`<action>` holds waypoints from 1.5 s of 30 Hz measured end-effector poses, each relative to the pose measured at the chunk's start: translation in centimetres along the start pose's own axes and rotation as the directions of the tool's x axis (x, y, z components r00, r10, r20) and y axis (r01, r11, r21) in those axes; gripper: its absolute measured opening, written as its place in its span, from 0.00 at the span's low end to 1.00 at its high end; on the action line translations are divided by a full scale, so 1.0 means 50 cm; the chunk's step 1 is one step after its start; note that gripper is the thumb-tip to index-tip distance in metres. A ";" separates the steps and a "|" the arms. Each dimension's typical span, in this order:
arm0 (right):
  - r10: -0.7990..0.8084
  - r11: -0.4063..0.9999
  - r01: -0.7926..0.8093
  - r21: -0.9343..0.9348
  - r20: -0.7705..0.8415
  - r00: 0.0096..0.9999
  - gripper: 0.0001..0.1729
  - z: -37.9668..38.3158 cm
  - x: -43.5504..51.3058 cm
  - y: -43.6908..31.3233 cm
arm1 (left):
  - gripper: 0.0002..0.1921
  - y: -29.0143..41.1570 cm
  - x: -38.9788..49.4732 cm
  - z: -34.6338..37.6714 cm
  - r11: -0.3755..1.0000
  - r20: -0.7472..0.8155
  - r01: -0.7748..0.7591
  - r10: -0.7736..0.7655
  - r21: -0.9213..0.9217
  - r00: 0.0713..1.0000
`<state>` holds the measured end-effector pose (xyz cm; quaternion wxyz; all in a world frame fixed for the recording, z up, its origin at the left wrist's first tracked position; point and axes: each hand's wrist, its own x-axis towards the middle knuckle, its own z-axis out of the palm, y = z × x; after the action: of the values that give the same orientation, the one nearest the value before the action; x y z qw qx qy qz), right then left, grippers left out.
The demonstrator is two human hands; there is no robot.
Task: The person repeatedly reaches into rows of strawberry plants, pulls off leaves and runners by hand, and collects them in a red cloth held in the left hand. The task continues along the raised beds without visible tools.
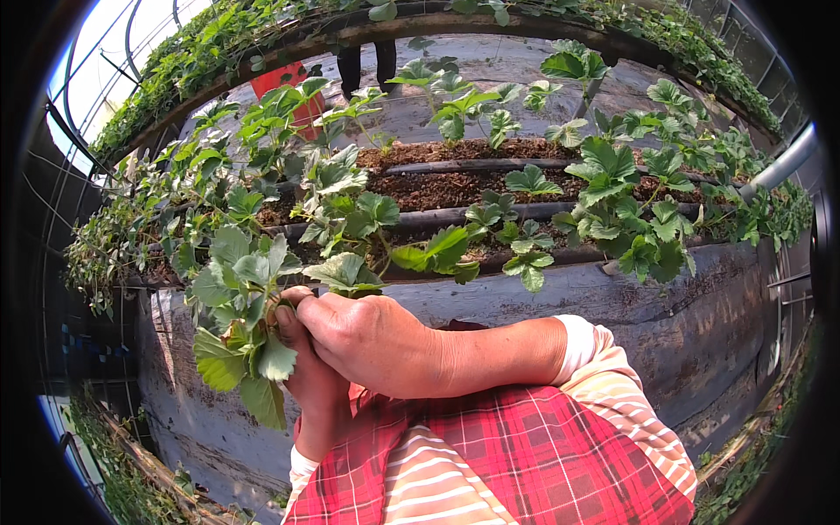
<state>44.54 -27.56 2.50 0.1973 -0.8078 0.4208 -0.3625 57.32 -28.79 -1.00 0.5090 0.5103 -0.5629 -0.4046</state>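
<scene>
Both hands meet left of centre, at the near edge of a raised bed. My left hand grips a bunch of strawberry leaves by its stems, the thumb up near the stalks. Over it lies my right hand, fingers curled in, with thumb and fingertips closed at the same stems; what exactly they pinch is hidden. Green leaves fan out to the left of and below the fingers, one with a reddish-brown edge. Just beyond the knuckles, a broad strawberry leaf hangs over the bed's edge.
Strawberry plants grow along the bed in brown soil, with black irrigation pipes running lengthwise. Behind stand a red container and a person's dark-clothed legs. A metal pole slants in at right. Dark sheeting covers the ground.
</scene>
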 end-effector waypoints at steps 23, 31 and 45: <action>0.285 0.952 -0.307 -0.025 -0.302 0.910 0.08 0.112 -0.112 0.151 | 0.12 -0.113 -0.063 -0.159 0.335 0.132 0.255 -0.349 -0.907 0.928; 0.266 0.913 -0.378 -0.150 -0.483 0.834 0.07 0.140 -0.090 0.175 | 0.11 -0.180 -0.075 -0.201 0.279 0.189 0.325 -0.421 -0.904 0.887; -0.018 0.888 -0.160 -0.431 -0.379 0.925 0.10 0.182 -0.086 0.188 | 0.11 -0.235 -0.024 -0.240 0.218 0.319 0.451 -0.456 -0.866 0.831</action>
<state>44.69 -29.24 -11.19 -0.0673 -0.7313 0.5534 -0.3930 71.03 -28.62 -10.81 0.5635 0.2805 -0.0658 -0.7743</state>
